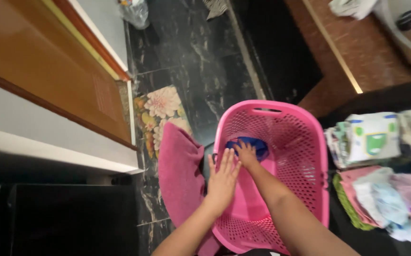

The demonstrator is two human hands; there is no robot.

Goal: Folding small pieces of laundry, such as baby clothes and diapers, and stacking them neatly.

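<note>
Pink basket point(305, 156) is sitting on the dark floor point(191, 52), tilted toward the wearer, mesh walls all round, handle slot at the far rim. Left hand point(222, 182) is lying flat on the basket's near-left rim, fingers straight and slightly spread, clamped on nothing, seemingly bracing the basket. Right hand point(247, 154) is reaching down inside to a blue cloth point(257, 146) bunched at the far bottom; fingers are curling onto the cloth, but whether they are actually pinching it I cannot tell. The cloth is looking like the only item in there. Judgement: the pull would go best with the left hand pressing down on the rim while the right gathers a full fistful, lifting straight up so the fabric is not snagging on the mesh holes. Edges: a pink towel point(181, 175) is draping just beside the left wall, over a floral mat point(160, 111); a wooden door point(49, 61) is standing further left. On the right, 2 or more stacks of folded cloths point(380, 175) are lying near the basket, with a brown ledge point(371, 61) beyond them. Open room is lying mostly ahead, over the bare floor past the far rim; the left and right sides are crowded.
</note>
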